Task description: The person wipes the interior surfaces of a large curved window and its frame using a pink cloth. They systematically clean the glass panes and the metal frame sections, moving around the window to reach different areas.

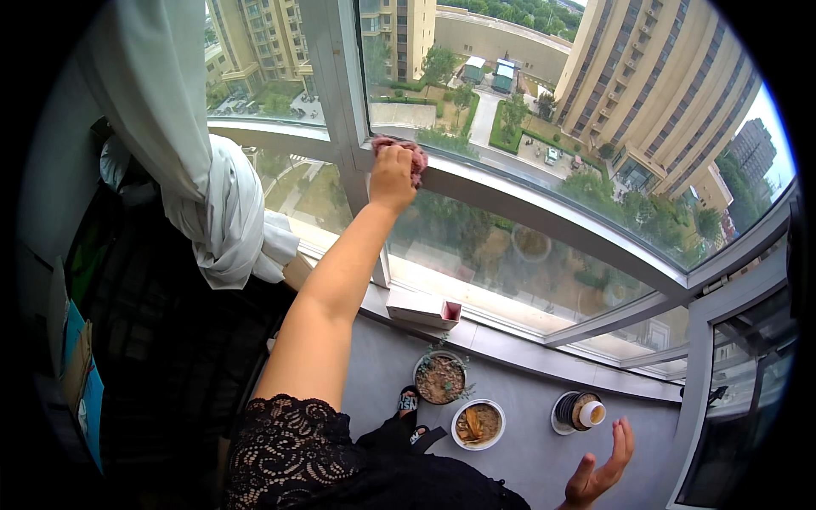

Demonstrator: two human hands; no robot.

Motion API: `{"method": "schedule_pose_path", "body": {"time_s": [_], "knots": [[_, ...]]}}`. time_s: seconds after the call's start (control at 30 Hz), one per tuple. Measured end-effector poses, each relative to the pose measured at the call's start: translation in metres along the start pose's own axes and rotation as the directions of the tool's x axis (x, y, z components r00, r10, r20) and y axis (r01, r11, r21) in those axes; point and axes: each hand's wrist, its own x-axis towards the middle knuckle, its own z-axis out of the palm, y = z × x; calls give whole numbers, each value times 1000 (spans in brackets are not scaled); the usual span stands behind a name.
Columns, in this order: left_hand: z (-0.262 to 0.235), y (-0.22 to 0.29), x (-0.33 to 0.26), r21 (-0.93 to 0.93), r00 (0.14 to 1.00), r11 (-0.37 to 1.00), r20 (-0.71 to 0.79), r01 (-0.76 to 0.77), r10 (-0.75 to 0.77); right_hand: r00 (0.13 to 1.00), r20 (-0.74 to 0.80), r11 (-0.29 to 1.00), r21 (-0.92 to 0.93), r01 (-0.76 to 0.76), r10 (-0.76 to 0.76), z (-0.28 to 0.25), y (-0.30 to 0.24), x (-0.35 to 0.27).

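My left arm reaches up and forward to the window. My left hand (392,180) is closed around a crumpled reddish-pink cloth (414,159), pressing it on the corner where the upright post meets the horizontal white window frame (518,193). The cloth's underside is hidden by my fingers. Low on the right, my right hand (601,470) hangs in the air with fingers stretched and thumb apart, holding nothing. Beyond its fingertips stands a dark pot with a white cup (592,414) on top.
A white curtain (223,204) hangs knotted at the left. On the sill lies a pale box (424,309). Below are a potted plant (440,378) and a white pot with dry leaves (478,425), near my feet. An open window sash (735,382) stands at the right.
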Motion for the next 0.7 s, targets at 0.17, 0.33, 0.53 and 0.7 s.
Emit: {"method": "schedule_pose_path", "body": {"time_s": [0.17, 0.33, 0.53, 0.7], "knots": [[-41, 45, -12, -269, 937, 963, 334, -6, 99, 967, 126, 850, 462, -254, 220, 78, -1, 32], [-66, -7, 24, -166, 1000, 986, 21, 13, -10, 961, 228, 791, 553, -261, 157, 136, -32, 74], [-5, -29, -14, -35, 983, 987, -107, -155, 151, 958, 284, 823, 554, -126, -45, 203, -100, 140], [-66, -36, -4, -733, 981, 679, 145, 21, 126, 966, 249, 785, 610, -105, -64, 258, -162, 207]]}}
